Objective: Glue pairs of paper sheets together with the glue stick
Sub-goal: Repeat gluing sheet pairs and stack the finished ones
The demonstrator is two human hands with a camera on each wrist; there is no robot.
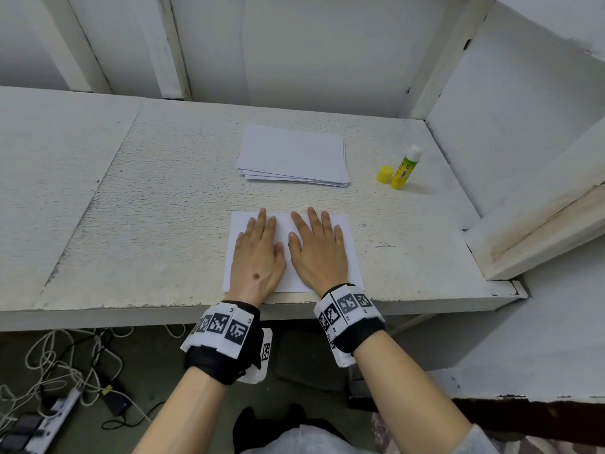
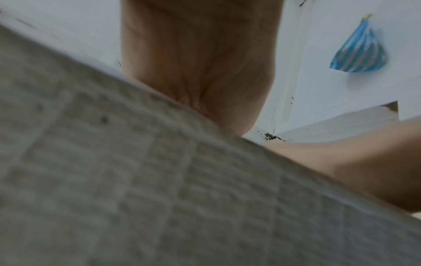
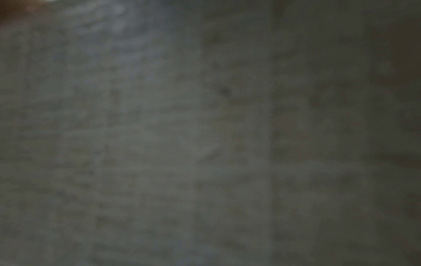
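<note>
Head view: left hand (image 1: 258, 253) and right hand (image 1: 319, 249) lie flat, fingers straight, pressing a paper sheet (image 1: 350, 253) at the tabletop (image 1: 163, 191) front edge. Paper stack (image 1: 291, 155) behind; uncapped glue stick (image 1: 406, 168) and yellow cap (image 1: 384, 174) near the right edge. Left wrist view: blurred palm (image 2: 200, 59) on the surface. Right wrist view: dark, unreadable.

Two hands lie flat side by side on a paper sheet (image 1: 347, 244) at lower centre, left hand (image 1: 258, 257) beside right hand (image 1: 317, 250). A paper stack (image 1: 291, 155) sits above; glue stick (image 1: 406, 168) and cap (image 1: 384, 174) at upper right.
</note>
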